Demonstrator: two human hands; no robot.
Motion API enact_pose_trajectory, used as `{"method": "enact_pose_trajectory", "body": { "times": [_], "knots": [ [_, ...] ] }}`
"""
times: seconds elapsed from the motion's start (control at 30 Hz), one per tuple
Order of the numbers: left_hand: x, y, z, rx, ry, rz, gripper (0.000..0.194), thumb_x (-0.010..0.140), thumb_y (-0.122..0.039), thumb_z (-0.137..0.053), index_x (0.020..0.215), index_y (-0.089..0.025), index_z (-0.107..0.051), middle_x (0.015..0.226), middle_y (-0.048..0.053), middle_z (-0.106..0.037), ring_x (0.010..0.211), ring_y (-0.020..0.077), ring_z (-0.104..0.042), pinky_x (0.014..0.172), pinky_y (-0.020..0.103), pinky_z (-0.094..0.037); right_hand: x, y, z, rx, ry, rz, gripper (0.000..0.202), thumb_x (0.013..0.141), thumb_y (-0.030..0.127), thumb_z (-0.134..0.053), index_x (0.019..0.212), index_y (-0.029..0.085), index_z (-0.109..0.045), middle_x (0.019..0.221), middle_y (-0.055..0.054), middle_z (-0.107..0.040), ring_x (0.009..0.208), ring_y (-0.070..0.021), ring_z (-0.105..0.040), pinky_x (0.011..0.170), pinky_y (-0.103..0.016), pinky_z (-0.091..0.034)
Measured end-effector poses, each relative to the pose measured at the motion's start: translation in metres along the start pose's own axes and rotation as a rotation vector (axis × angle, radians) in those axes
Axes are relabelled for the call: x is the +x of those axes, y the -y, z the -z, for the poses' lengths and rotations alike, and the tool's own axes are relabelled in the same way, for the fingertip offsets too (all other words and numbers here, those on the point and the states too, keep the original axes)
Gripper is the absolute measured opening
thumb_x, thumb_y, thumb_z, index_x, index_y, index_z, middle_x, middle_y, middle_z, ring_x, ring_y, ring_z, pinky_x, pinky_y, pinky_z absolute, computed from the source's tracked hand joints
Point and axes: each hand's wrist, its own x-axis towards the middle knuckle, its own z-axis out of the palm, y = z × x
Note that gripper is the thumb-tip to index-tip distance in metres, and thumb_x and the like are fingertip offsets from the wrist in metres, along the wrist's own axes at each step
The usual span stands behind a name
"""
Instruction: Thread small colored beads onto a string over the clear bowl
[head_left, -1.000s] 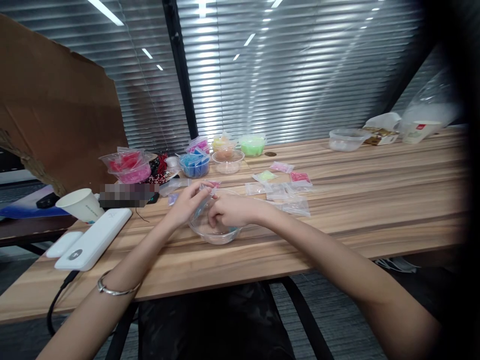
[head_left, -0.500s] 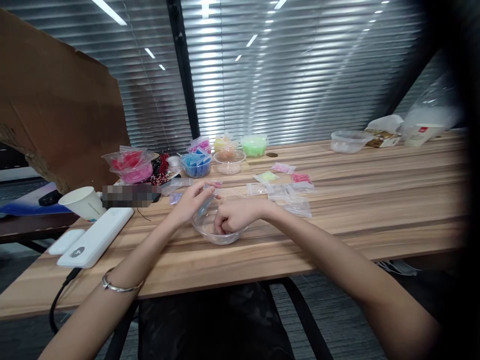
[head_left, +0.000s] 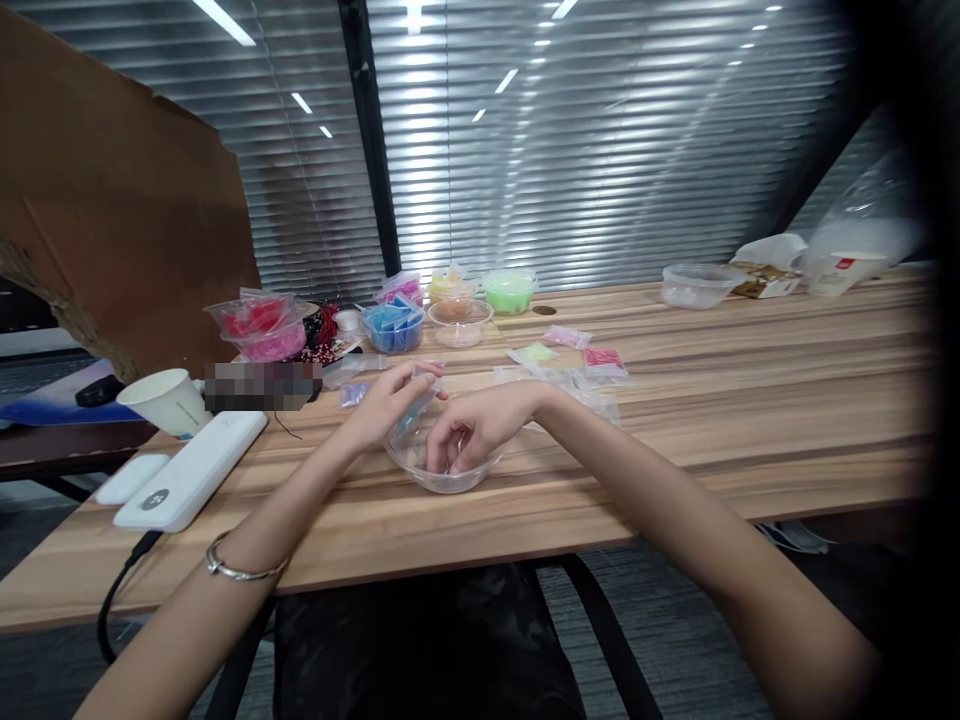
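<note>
A clear round plastic bowl (head_left: 448, 484) stands near the front of the wooden table. My left hand (head_left: 390, 400) is at its far left rim, fingers bent over the edge. Bluish clear plastic shows under that hand; whether it is bowl wall or a bag I cannot tell. Inside the bowl is my right hand (head_left: 480, 425), its fingers curled downward with thumb and fingertips close together near the bottom. Anything between those fingertips is too small or hidden to make out. Just beyond the bowl lie clear small bags (head_left: 589, 390), and a purple bag (head_left: 354, 394) is left of my left hand.
Tubs with blue packets (head_left: 394, 328), green contents (head_left: 510, 290) and red packets (head_left: 259, 318) stand along the back. Pink (head_left: 568, 337), yellow-green (head_left: 536, 352) and red (head_left: 603, 357) bags lie mid-table. At left are a paper cup (head_left: 166, 402) and a white power bank (head_left: 193, 475).
My right hand has turned slightly inside the bowl, its thumb now showing beside the fingers, and the wrist has risen a little. My left hand stays at the rim.
</note>
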Motion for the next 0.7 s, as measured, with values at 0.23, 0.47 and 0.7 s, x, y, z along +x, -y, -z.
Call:
{"method": "enact_pose_trajectory", "body": {
  "times": [0.23,0.47,0.7],
  "knots": [
    [0.0,0.0,-0.001,-0.046,0.03,0.005,0.039,0.088,-0.049,-0.051,0.107,-0.016,-0.062,0.115,0.009,-0.064,0.104,0.0228,-0.062,0.097,0.036,-0.045,0.002,0.001,-0.004,-0.038,-0.031,-0.009,0.019,0.081,0.008,-0.055,0.099,0.011,-0.063,0.091,-0.003,-0.063,0.08,-0.0091,-0.058,0.071,-0.018,-0.046],
    [0.0,-0.004,0.001,-0.011,0.03,0.004,0.038,0.089,-0.047,-0.05,0.107,-0.016,-0.061,0.113,0.008,-0.065,0.102,0.0223,-0.062,0.096,0.036,-0.045,0.008,-0.006,-0.009,-0.043,-0.161,0.014,0.011,0.082,0.015,-0.061,0.092,0.013,-0.065,0.082,-0.002,-0.064,0.072,-0.0094,-0.057,0.064,-0.019,-0.045],
    [0.002,-0.003,0.005,0.074,-0.007,-0.033,0.035,0.089,-0.044,-0.048,0.104,-0.016,-0.063,0.115,0.007,-0.065,0.112,0.0224,-0.057,0.101,0.034,-0.041,0.011,-0.01,-0.009,-0.046,-0.456,0.05,0.008,0.083,0.018,-0.063,0.088,0.014,-0.066,0.086,-0.004,-0.069,0.077,-0.0118,-0.062,0.068,-0.023,-0.047]
  ]
}}
